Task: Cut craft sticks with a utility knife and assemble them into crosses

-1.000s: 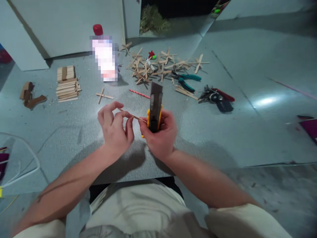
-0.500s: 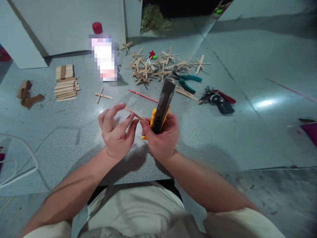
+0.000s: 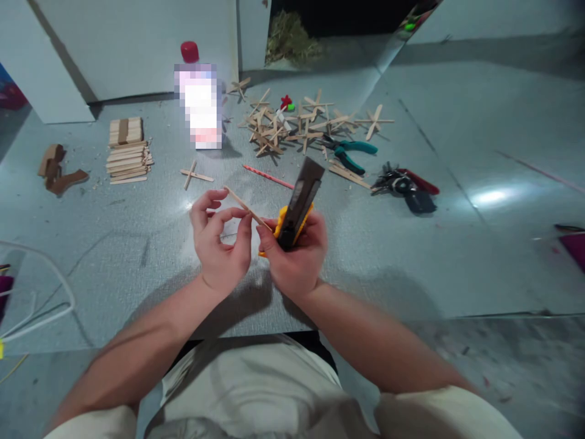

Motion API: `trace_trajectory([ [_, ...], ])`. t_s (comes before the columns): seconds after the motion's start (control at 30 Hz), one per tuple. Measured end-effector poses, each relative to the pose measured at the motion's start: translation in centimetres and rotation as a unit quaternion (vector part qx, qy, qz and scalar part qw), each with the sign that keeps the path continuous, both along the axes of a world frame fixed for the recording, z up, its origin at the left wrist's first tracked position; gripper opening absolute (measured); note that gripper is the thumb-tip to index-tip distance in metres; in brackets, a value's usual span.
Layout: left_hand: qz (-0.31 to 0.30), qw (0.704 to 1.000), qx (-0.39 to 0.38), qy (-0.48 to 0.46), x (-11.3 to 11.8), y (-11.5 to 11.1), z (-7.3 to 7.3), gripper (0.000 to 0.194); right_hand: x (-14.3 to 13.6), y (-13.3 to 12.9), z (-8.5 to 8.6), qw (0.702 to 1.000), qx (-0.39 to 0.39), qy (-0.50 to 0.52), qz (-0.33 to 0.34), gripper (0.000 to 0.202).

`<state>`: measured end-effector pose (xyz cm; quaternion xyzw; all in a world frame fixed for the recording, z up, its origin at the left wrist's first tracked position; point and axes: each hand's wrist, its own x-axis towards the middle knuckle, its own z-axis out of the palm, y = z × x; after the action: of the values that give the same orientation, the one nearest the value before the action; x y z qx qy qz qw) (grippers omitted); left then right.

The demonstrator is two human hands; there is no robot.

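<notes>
Between thumb and index finger, my left hand (image 3: 223, 244) pinches a thin wooden craft stick (image 3: 238, 200); its other fingers are curled near the stick's far end. My right hand (image 3: 299, 259) is wrapped round a yellow and black snap-off utility knife (image 3: 300, 204), whose broad dark front part points up and away from me. The stick's near end meets my right thumb and fingertips beside the yellow body. Beyond my hands lie two crossed craft sticks (image 3: 196, 175) and a red patterned pencil (image 3: 267, 175).
Farther back is a pile of crossed sticks (image 3: 267, 135). Teal-handled pliers (image 3: 354, 149) and a bunch of keys with a red-handled tool (image 3: 404, 186) lie right. Stacked sticks (image 3: 128, 161) and brown paper tape (image 3: 59, 171) are left, near a blurred red-capped bottle (image 3: 189, 52).
My left thumb and index finger have closed together on the middle of the stick. The knife is tilted slightly more to the right. The whole view has shifted a little.
</notes>
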<state>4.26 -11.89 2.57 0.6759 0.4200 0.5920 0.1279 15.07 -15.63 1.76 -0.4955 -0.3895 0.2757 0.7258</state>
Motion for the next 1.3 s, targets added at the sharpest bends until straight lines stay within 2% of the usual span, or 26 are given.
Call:
trace_trajectory([
  [0.2,-0.002,1.0,0.019,0.015,-0.6,1.0,-1.0,0.015,1.5,0.7,0.0,0.997,0.006,0.06,0.042,0.039],
  [0.37,-0.129,0.986,-0.102,-0.022,-0.5,1.8,-1.5,0.017,2.3,1.1,-0.3,0.996,-0.009,0.077,0.047,0.042],
  [0.43,-0.159,0.976,-0.141,-0.045,-0.4,1.9,-1.6,0.022,2.4,1.2,-0.5,0.996,-0.013,0.074,0.047,0.042],
  [0.57,-0.245,0.934,-0.234,-0.116,-0.3,1.8,-1.5,0.039,2.6,1.3,-0.7,0.995,-0.026,0.065,0.064,0.041],
  [0.63,-0.268,0.912,-0.27,-0.149,-0.3,1.6,-1.3,0.04,2.5,1.2,-0.6,0.995,-0.039,0.052,0.07,0.042],
  [0.8,-0.26,0.891,-0.308,-0.211,-0.5,1.3,-0.5,0.029,2.2,1.1,-0.5,0.996,-0.05,0.032,0.069,0.041],
  [1.0,-0.274,0.876,-0.324,-0.23,-1.0,1.3,-0.1,0.03,2.2,1.1,-0.7,0.995,-0.049,0.05,0.077,0.041],
  [1.3,-0.269,0.869,-0.346,-0.229,-1.2,1.9,-1.0,0.028,2.6,1.3,-0.9,0.995,-0.066,0.04,0.063,0.04],
])
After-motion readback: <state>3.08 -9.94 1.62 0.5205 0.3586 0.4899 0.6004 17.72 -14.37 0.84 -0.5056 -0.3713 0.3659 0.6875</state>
